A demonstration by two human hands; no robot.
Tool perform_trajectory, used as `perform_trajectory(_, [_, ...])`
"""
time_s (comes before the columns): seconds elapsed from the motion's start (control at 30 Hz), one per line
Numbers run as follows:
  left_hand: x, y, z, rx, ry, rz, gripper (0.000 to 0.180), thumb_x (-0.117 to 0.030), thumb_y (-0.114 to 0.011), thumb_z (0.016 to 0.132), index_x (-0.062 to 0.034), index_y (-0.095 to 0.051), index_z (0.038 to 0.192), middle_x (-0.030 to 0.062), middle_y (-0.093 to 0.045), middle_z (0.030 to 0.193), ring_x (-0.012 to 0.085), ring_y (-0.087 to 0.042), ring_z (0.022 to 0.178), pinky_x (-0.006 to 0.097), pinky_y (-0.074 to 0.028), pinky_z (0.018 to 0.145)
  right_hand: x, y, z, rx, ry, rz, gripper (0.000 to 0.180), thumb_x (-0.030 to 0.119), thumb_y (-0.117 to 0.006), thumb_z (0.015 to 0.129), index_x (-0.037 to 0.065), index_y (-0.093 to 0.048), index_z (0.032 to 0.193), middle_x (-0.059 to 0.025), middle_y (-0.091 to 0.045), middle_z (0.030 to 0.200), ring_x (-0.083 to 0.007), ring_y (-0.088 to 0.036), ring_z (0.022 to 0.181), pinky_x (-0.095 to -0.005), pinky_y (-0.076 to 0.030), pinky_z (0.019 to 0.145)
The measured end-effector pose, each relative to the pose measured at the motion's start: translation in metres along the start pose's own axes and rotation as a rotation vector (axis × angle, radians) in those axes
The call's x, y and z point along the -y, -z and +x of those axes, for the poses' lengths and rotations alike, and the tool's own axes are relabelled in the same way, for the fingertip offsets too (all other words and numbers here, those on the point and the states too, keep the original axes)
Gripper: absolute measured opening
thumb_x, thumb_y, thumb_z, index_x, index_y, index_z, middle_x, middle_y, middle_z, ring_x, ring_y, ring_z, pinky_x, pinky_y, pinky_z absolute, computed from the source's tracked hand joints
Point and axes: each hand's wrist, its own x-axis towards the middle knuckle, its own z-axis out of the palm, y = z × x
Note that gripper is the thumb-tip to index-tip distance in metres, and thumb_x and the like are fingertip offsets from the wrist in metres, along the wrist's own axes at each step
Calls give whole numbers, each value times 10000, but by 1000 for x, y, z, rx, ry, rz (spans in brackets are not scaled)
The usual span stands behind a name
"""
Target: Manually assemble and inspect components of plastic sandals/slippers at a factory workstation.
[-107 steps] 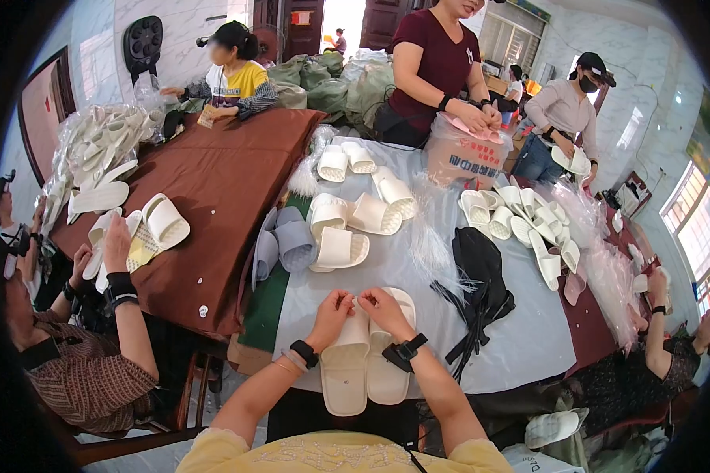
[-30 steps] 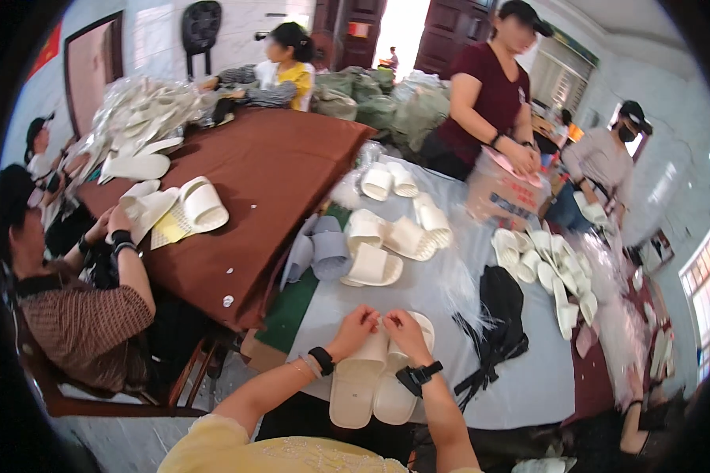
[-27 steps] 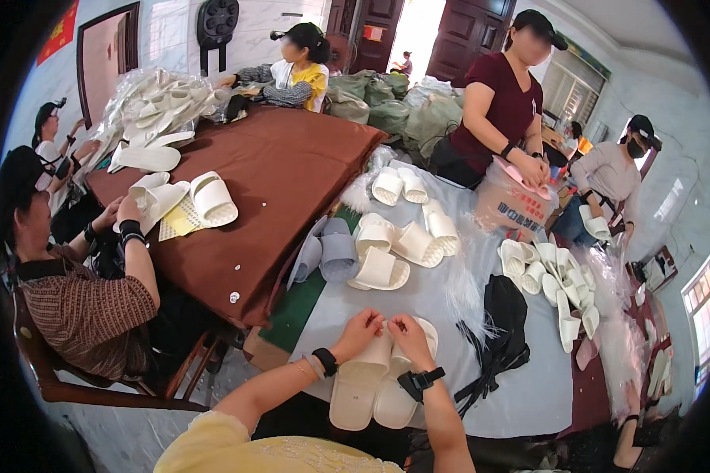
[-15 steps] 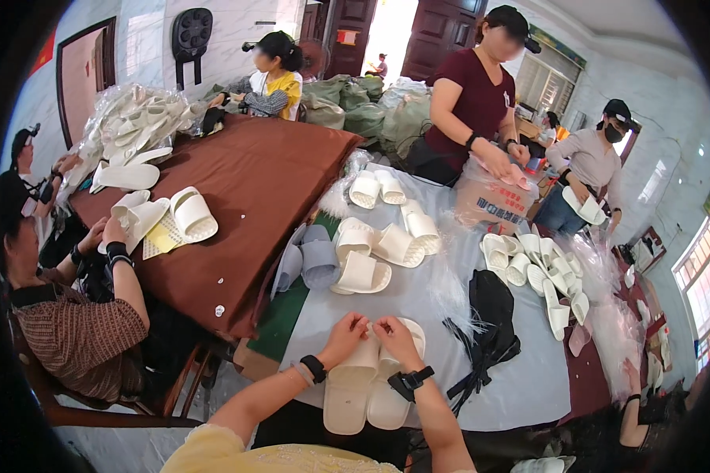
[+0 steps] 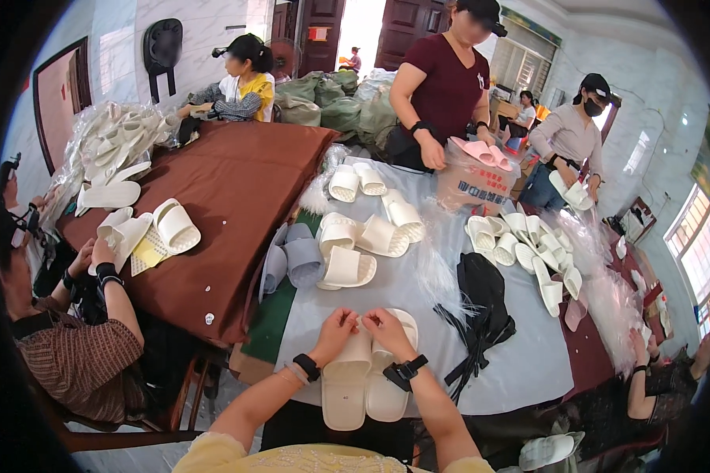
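Observation:
A pair of cream slippers lies side by side at the table's near edge, the left slipper (image 5: pixel 345 394) next to the right slipper (image 5: pixel 386 398). Just over their straps, my left hand (image 5: pixel 338 334) and my right hand (image 5: pixel 388 331) meet almost fingertip to fingertip. Both have fingers pinched closed; whatever is between them is too small to make out. Beyond them on the grey sheet (image 5: pixel 308 339) stand several more cream slippers (image 5: pixel 351 266), and to their left a grey-blue pair (image 5: pixel 301 256).
A black cloth bag (image 5: pixel 483 292) with straps lies right of my hands, beside clear plastic film (image 5: pixel 440 264). Piled cream slippers (image 5: pixel 528 244) are at the right. A brown-covered table (image 5: pixel 229 181) stands left, where a person handles slippers. Across, a person stands by a cardboard box (image 5: pixel 469 185).
The view has shifted slightly. My hands keep their pinched pose above the slippers. The person across has let go of the pink slippers, which now rest on the box.

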Motion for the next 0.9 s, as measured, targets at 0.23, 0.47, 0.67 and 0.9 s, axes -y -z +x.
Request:
perform_trajectory(0.23, [-5, 0, -4, 41, -31, 64, 157, -155, -506, 899, 0, -521, 915, 26, -554, 751, 81, -533, 663, 218, -453, 619, 0, -1, -1, -11, 20, -26, 196, 191, -599, 807, 14, -594, 893, -105, -630, 812, -193, -595, 706, -290, -470, 642])
perform_trajectory(0.47, [-7, -1, -3, -24, -8, 24, 157, -150, -498, 901, 3, -517, 929, 32, -558, 750, 88, -543, 659, 223, -455, 619, 2, -1, 0, 16, -13, -3, 164, 170, -592, 824, 15, -570, 873, -44, -587, 771, -130, -510, 699, -259, -417, 640])
perform_trajectory(0.67, [0, 0, 0, -20, -36, 28, 165, -160, -496, 904, -1, -498, 947, 41, -562, 771, 97, -554, 658, 226, -456, 620, -4, -2, 2, 6, 28, -12, 157, 167, -592, 825, 16, -576, 868, -42, -587, 750, -126, -507, 672, -255, -417, 620])
perform_trajectory(0.9, [0, 1, 0, -11, -26, 30, 157, -160, -489, 907, -5, -493, 927, 41, -561, 777, 99, -558, 662, 228, -455, 627, 3, -1, 1, 19, -12, 19, 158, 160, -597, 825, 14, -577, 884, -38, -596, 780, -120, -514, 690, -251, -417, 633])
